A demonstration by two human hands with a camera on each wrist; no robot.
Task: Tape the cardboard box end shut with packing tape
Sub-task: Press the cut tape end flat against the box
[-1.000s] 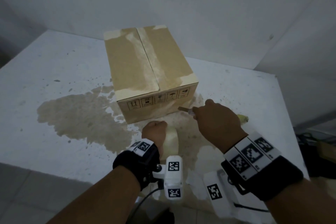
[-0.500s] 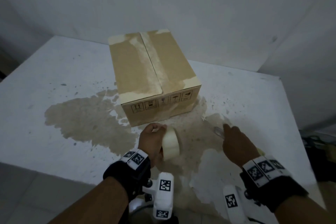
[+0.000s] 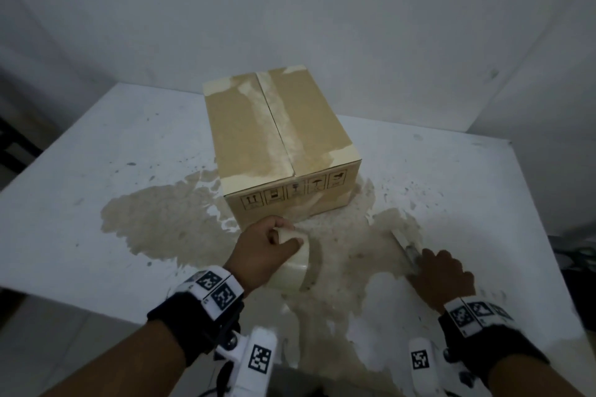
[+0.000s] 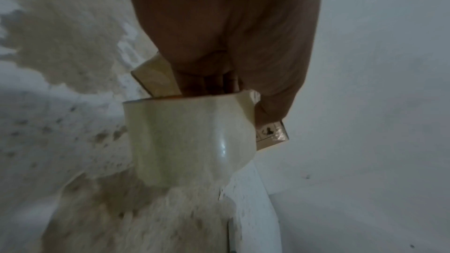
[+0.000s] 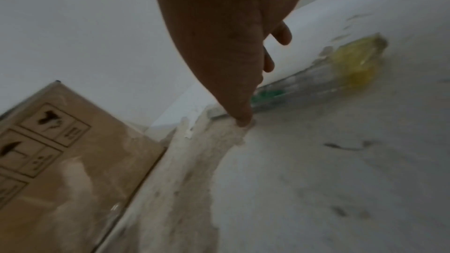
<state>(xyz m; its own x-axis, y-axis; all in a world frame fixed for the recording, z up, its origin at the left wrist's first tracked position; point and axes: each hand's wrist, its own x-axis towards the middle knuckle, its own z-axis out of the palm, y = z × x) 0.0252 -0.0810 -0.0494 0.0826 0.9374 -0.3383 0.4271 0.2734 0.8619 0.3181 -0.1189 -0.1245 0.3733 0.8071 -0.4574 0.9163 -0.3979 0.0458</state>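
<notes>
My left hand [image 3: 263, 253] has its fingers hooked through the core of the tape roll [image 3: 298, 267], thumb over the outside, so the grip is closed round the roll. I hold it just above the bench [image 3: 80, 171], near the front edge. The roll feels like a light, stiff ring, I judge; its outer wrap is glossy and looks slick, so the core is the sure place to hold, with the free end peeled by the thumb.

My right hand [image 3: 442, 277] lies with straight fingers on a clear-handled knife [image 5: 316, 76], toward the bench's right edge. It presses the knife rather than clasping it, and the blade end is blurred.

The box [image 3: 277, 138] sits mid-bench, just beyond the roll. It looks stiff yet probably light, liable to slide when pressed, so I should steady it from the top by the seam. Its top shows pale strips along the seam.

The near face carries a row of handling pictograms; I can read no words or brand.
</notes>
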